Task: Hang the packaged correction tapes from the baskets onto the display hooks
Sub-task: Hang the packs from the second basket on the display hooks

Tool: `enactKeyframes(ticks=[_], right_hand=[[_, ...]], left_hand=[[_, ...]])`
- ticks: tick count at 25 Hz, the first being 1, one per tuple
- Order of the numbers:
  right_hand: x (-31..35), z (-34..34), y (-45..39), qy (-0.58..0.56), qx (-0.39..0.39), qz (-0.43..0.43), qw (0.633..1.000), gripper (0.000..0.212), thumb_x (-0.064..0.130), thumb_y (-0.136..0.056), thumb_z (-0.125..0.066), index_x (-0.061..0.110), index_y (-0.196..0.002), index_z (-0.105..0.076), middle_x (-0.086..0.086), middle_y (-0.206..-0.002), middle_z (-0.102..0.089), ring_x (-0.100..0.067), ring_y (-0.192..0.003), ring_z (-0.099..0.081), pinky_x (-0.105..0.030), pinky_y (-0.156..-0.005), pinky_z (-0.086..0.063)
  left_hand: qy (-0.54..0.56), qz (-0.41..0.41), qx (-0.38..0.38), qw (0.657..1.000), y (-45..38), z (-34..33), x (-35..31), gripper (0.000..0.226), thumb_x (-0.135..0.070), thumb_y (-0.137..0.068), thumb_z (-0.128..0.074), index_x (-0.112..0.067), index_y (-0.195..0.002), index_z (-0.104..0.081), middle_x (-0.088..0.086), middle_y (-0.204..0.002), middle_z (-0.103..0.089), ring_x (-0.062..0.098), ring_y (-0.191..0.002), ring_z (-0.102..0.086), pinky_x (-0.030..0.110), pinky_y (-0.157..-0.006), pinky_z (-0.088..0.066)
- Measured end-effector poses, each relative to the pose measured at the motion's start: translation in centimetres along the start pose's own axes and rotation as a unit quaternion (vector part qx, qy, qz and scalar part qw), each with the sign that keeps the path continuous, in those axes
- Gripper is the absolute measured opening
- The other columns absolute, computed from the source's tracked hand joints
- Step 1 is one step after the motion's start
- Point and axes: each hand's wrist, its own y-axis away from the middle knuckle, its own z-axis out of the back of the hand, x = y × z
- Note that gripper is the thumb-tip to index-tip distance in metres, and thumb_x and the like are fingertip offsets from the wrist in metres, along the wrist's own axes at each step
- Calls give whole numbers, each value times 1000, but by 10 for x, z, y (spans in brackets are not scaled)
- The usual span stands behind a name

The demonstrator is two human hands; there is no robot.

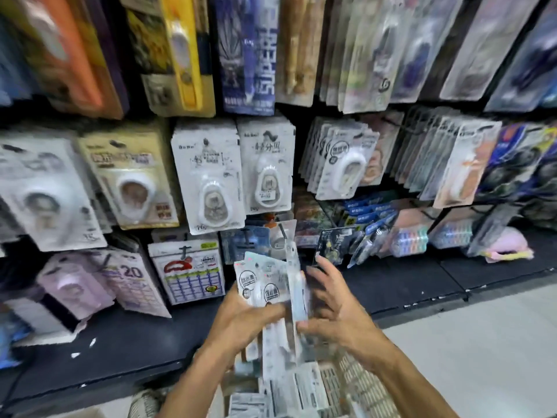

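My left hand (241, 321) grips a fanned stack of packaged correction tapes (262, 285) at the lower centre, in front of the display. My right hand (328, 306) pinches one package (297, 285) edge-on at the right side of that stack, fingers spread behind it. Below my hands a white basket (364, 384) holds more packaged tapes (289, 390). A row of matching white correction tape packs (340, 164) hangs on hooks up to the right. The frame is motion-blurred.
Hanging packs fill the display wall: white tape cards (211, 176) at centre, pen packs (250, 55) above, a calendar-print pack (193, 273) lower left. A black base shelf (401, 285) runs under the hooks. Pale floor (488, 342) lies at right.
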Motion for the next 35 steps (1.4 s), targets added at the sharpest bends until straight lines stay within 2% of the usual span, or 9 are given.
enactKeyframes(ticks=[2, 4, 7, 10, 13, 20, 27, 30, 35], right_hand=[[20, 4, -1, -52, -68, 9, 996, 73, 41, -61, -92, 50, -124, -56, 15, -139, -60, -5, -121, -62, -27, -91, -54], [35, 12, 0, -116, -67, -32, 990, 59, 52, -60, -90, 39, -113, -65, 3, -127, -68, -16, -108, -69, -33, -80, -56], [63, 42, -1, -159, -122, 28, 979, 49, 46, -65, -84, 28, -109, -72, -5, -113, -73, -22, -95, -70, -29, -69, -57], [100, 89, -8, -46, -346, 134, 928, 42, 43, -70, -87, 36, -108, -71, 9, -110, -73, -10, -97, -68, -25, -74, -56], [134, 124, -21, 93, -465, 142, 869, 42, 45, -78, -83, 38, -114, -61, 18, -118, -63, -9, -108, -59, -33, -85, -47], [142, 142, -34, 280, -485, 64, 826, 59, 67, -64, -65, 38, -114, -51, 10, -109, -57, -26, -103, -60, -51, -95, -50], [142, 152, -30, 282, -455, 104, 838, 46, 52, -75, -77, 40, -112, -52, 11, -113, -58, -22, -110, -57, -43, -91, -49], [140, 154, -25, 243, -498, 94, 827, 46, 50, -75, -78, 34, -111, -55, 12, -113, -59, -22, -111, -59, -37, -86, -45], [141, 146, -20, 293, -475, 103, 824, 55, 60, -70, -74, 36, -112, -48, 8, -116, -62, -24, -109, -59, -50, -96, -48]], left_hand=[[13, -63, 18, 998, 3, 4, -39, 53, -46, -51, -93, -45, -101, -74, -13, -97, -81, 8, -91, -78, 37, -84, -63], [26, -113, 50, 992, 8, 0, -75, 53, -48, -52, -94, -52, -101, -73, -14, -98, -81, 7, -91, -78, 27, -76, -63], [32, -165, 94, 981, 8, -6, -125, 47, -45, -53, -91, -50, -97, -74, -13, -97, -81, 6, -87, -78, 16, -66, -59], [35, -190, 100, 976, -1, -2, -166, 50, -45, -51, -92, -43, -97, -74, -10, -99, -81, 10, -87, -78, 16, -66, -58], [74, -200, 82, 974, -9, 4, -176, 49, -48, -46, -92, -46, -92, -75, -4, -97, -82, 16, -85, -79, 21, -63, -60], [115, -207, 67, 969, -27, -16, -173, 71, -43, -47, -92, -19, -111, -72, 3, -99, -82, 22, -86, -80, 24, -63, -61], [120, -197, 67, 971, -29, -20, -172, 78, -44, -45, -90, -14, -114, -69, 6, -94, -82, 21, -73, -79, 19, -48, -55], [126, -193, 69, 971, -30, -22, -170, 77, -42, -44, -89, -12, -113, -70, 7, -92, -82, 21, -72, -79, 20, -49, -56], [130, -201, 72, 968, -30, -23, -170, 77, -43, -44, -89, -16, -113, -70, 3, -94, -82, 20, -80, -80, 21, -57, -59]])
